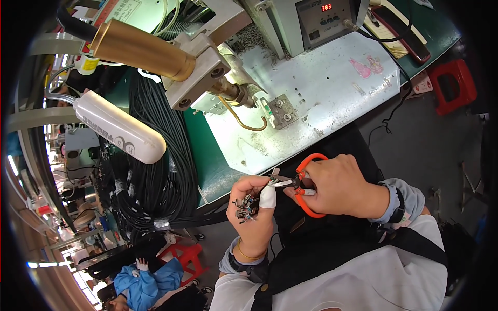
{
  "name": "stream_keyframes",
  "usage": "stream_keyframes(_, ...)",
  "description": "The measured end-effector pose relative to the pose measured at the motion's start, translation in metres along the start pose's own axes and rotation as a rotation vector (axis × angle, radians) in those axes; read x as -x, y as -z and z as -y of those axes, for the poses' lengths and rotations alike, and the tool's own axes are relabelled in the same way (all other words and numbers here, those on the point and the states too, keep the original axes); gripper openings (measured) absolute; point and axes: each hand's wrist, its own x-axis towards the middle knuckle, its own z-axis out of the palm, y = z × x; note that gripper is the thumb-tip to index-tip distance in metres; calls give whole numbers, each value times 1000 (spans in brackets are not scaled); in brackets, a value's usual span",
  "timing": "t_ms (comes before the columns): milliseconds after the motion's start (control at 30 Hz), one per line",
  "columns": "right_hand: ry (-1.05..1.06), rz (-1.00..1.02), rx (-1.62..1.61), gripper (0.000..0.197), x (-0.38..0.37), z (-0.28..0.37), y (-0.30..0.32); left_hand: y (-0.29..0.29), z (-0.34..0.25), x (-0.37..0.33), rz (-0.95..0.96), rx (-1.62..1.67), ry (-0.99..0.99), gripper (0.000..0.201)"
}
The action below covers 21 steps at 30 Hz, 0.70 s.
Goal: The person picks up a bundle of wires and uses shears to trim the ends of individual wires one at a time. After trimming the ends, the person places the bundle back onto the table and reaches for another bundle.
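Just left of the right hand's (340,185) closed grip on orange cutters (297,183), the left hand (259,227), fingers curled, holds a bunch of small metal parts (246,206).

A factory workshop is indicated — bundled black cables (174,124) are heaped beside a bench machine (199,67) with a digital control panel (324,23), a red plastic stool (468,83) is placed nearby, and a blue-smocked co-worker (140,280) is seen.
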Motion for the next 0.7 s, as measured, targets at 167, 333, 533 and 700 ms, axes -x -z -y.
stream_keyframes(167, 5, -30, 36, 37, 1, 1, -3, -1, 1, -1, -6, -69, -83, 17)
stream_keyframes(333, -15, -2, 84, 37, 0, 2, -2, -4, -2, -3, -21, -79, -103, 17)
stream_keyframes(533, 15, -15, 61, 34, 2, -6, -10, 0, -7, -13, 9, 69, 135, 16)
stream_keyframes(700, -60, 87, -58, 35, -2, -15, -13, 1, -6, -33, 140, 106, 368, 11)
